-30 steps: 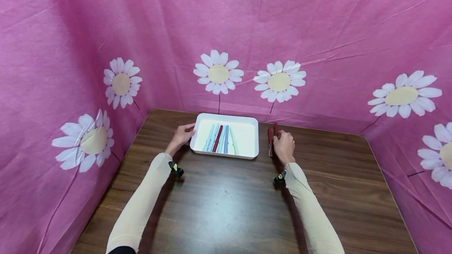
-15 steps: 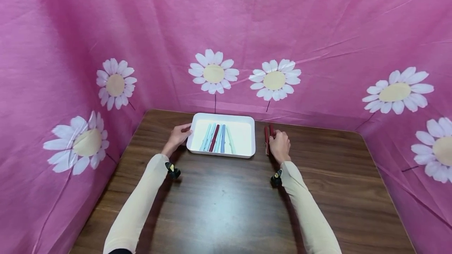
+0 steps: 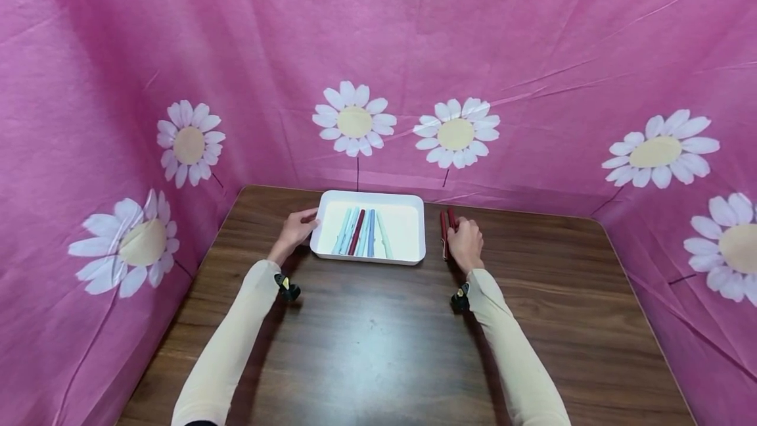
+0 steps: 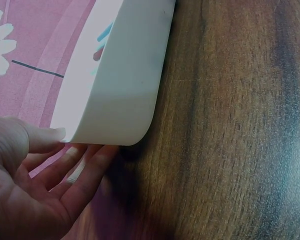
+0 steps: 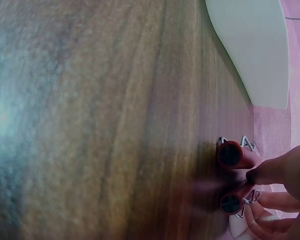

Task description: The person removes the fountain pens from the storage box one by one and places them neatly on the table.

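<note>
A white tray holds a slanting row of several pens: light blue ones, a dark red pen, a blue pen and a pale green pen. At its left end, my left hand grips the tray, thumb on the rim and fingers against the outside of the end wall. To the right of the tray, two dark red pens lie side by side. My right hand pinches the right-hand red pen; its thumb also comes close to the left-hand red pen. Both have metal clips.
Everything sits near the back edge of a brown wooden table. A pink cloth with daisies hangs behind and at both sides. Each wrist carries a small black camera, such as the left one.
The whole head view shifts slightly left. My left hand stays at the tray's end. The red pen in my right hand has come slightly back toward me, more level with its neighbour.
</note>
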`<action>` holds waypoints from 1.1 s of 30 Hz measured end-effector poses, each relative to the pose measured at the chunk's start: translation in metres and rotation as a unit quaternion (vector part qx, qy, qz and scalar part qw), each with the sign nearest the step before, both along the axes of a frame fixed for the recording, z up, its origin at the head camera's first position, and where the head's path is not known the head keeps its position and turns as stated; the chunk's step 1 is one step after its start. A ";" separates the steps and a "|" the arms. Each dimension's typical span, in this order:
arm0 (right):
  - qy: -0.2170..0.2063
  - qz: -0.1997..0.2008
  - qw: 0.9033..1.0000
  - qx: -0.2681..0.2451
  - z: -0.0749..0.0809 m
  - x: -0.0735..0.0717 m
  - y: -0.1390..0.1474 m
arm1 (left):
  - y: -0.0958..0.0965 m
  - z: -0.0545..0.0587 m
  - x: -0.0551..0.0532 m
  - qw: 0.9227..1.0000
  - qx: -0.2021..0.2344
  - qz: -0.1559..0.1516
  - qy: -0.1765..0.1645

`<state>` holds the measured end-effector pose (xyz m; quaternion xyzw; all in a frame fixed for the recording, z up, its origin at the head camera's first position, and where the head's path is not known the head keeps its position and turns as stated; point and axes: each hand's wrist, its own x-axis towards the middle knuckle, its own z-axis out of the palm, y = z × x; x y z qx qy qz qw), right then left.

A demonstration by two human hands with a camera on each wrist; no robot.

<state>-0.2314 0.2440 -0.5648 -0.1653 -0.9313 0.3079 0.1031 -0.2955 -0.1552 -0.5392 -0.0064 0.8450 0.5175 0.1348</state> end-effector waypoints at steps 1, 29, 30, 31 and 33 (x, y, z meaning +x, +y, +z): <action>0.000 0.001 1.000 0.001 0.000 0.000 0.000 | 0.000 0.000 0.000 1.000 0.001 0.001 -0.003; -0.021 0.001 1.000 0.018 0.005 0.003 -0.001 | -0.001 0.001 0.000 1.000 0.011 0.004 -0.006; -0.022 -0.001 1.000 0.019 0.005 0.003 -0.001 | -0.001 0.001 0.000 1.000 0.011 0.005 -0.006; -0.022 -0.002 1.000 0.019 0.005 0.003 -0.001 | -0.001 0.000 0.000 1.000 0.009 0.004 -0.007; -0.023 -0.006 0.999 0.022 0.005 0.003 -0.001 | -0.001 -0.001 0.000 1.000 0.006 0.001 -0.005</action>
